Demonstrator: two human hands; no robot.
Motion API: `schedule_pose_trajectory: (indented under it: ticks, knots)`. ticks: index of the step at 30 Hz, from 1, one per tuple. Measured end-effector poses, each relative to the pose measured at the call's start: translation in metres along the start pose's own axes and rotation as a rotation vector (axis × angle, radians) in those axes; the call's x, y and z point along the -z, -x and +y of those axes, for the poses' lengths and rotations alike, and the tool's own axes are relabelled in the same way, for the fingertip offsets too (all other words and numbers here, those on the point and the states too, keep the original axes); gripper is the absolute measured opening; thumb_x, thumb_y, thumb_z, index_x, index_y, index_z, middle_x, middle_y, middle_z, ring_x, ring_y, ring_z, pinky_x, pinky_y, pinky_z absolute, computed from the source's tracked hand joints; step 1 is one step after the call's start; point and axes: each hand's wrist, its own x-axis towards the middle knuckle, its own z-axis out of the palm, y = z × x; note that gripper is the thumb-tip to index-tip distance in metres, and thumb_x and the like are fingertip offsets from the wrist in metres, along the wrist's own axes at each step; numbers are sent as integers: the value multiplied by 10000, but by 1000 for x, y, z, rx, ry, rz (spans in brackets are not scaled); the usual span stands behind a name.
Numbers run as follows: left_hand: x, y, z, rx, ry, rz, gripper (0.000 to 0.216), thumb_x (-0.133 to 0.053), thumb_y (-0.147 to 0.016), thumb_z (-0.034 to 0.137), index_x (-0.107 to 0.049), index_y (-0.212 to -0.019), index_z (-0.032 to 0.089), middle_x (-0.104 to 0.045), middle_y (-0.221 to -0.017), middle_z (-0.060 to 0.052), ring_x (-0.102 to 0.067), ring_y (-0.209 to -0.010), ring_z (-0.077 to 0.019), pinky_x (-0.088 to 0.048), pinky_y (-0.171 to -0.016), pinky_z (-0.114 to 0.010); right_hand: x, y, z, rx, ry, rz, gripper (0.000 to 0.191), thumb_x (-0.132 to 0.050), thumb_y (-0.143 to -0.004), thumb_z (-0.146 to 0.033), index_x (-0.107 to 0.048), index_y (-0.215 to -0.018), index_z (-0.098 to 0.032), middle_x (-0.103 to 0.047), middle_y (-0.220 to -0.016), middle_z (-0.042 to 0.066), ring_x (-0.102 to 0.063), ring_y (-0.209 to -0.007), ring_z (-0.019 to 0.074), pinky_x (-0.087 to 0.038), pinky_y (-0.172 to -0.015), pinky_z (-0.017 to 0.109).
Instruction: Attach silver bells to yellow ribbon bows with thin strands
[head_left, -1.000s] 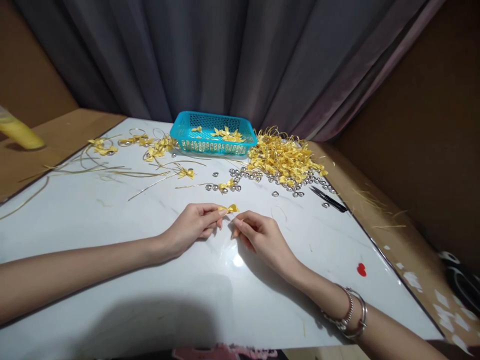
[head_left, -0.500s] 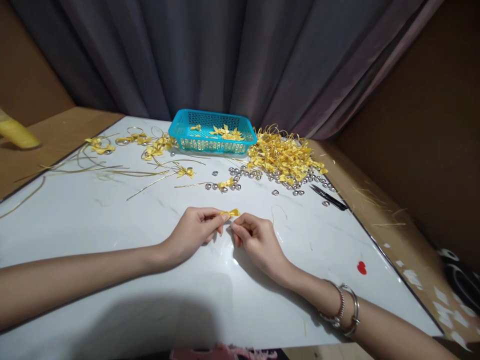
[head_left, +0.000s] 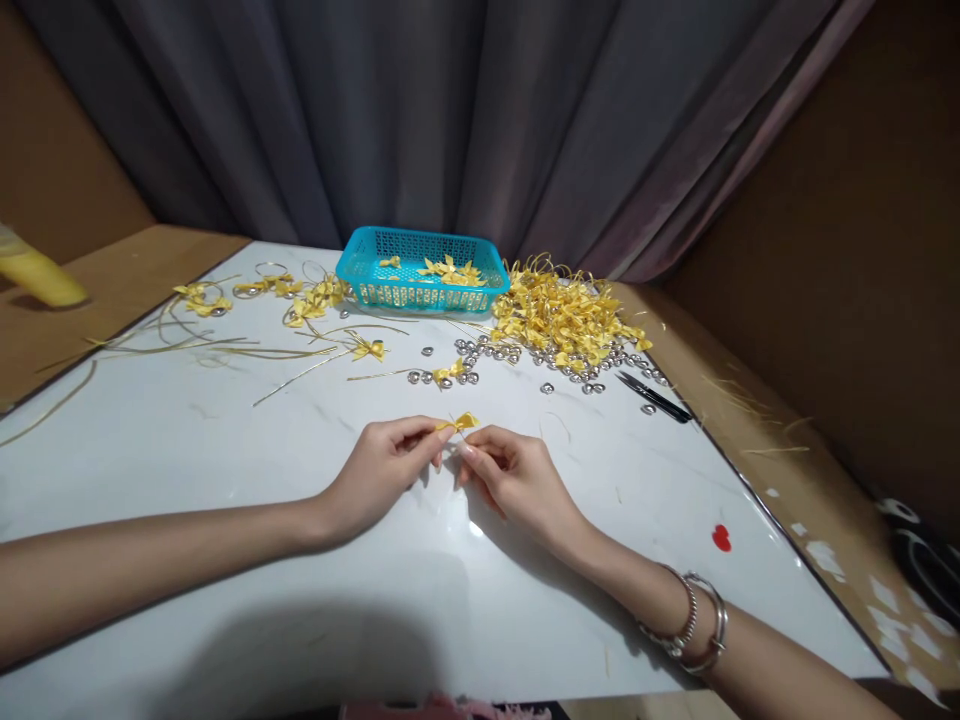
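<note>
My left hand (head_left: 382, 465) pinches a small yellow ribbon bow (head_left: 463, 422) between thumb and forefinger, just above the white table (head_left: 225, 470). My right hand (head_left: 514, 478) is closed in a pinch right beside it, fingertips touching the bow's underside. What the right fingers grip is too small to make out. Both hands rest low over the middle of the table.
A blue plastic basket (head_left: 420, 268) with a few yellow bows stands at the back. Right of it lies a heap of yellow bows (head_left: 562, 315) and silver beads (head_left: 487, 352). Black scissors (head_left: 654, 397) lie to the right. Ribbon strips (head_left: 225, 345) lie left. A red heart (head_left: 721, 538) sits near the right edge.
My right hand has closed in on the left until the fingertips meet at the bow. The bow stays pinched in the left hand.
</note>
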Motion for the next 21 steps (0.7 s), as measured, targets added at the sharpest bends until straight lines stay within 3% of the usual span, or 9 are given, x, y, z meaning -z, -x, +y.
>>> schedule_pose_trajectory:
  ticks: [9, 12, 14, 16, 21]
  knots:
    - [1, 3, 1, -63, -4, -102, 223, -545, -832, 303, -659, -704, 159, -522, -590, 14, -416, -555, -109, -323, -515, -217, 2, 3, -6, 120, 128, 32, 299, -472, -875, -211, -555, -593, -156, -507, -506, -24, -407, -455, 82, -314, -474, 211]
    - [2, 1, 0, -18, 46, -125, 227, -534, -848, 336, -679, -855, 161, -544, -648, 6, -408, -548, -104, -318, -501, -215, 6, 2, -3, 189, 220, 40, 284, -431, -895, -220, -536, -638, -163, -510, -523, -20, -435, -466, 88, -332, -484, 213]
    - [3, -2, -2, 53, 95, -115, 314, -533, -853, 385, -635, -1058, 170, -557, -685, 7, -392, -516, -98, -311, -477, -215, 10, 3, 2, 315, 372, 93, 235, -404, -901, -200, -524, -702, -164, -527, -558, -10, -433, -465, 89, -330, -477, 219]
    - [4, -4, -3, 79, 129, -72, 397, -526, -853, 431, -589, -1141, 165, -598, -748, -13, -409, -512, -98, -343, -492, -222, 14, 4, 8, 486, 586, 143, 215, -365, -896, -151, -514, -742, -162, -529, -574, 5, -410, -461, 97, -312, -463, 235]
    - [5, 0, -2, 39, 140, -124, 397, -473, -870, 470, -697, -866, 142, -669, -834, -73, -503, -653, -140, -417, -670, -269, 13, 6, 14, 754, 1016, 102, 289, -300, -857, -48, -573, -809, -129, -558, -604, 77, -454, -532, 159, -300, -442, 287]
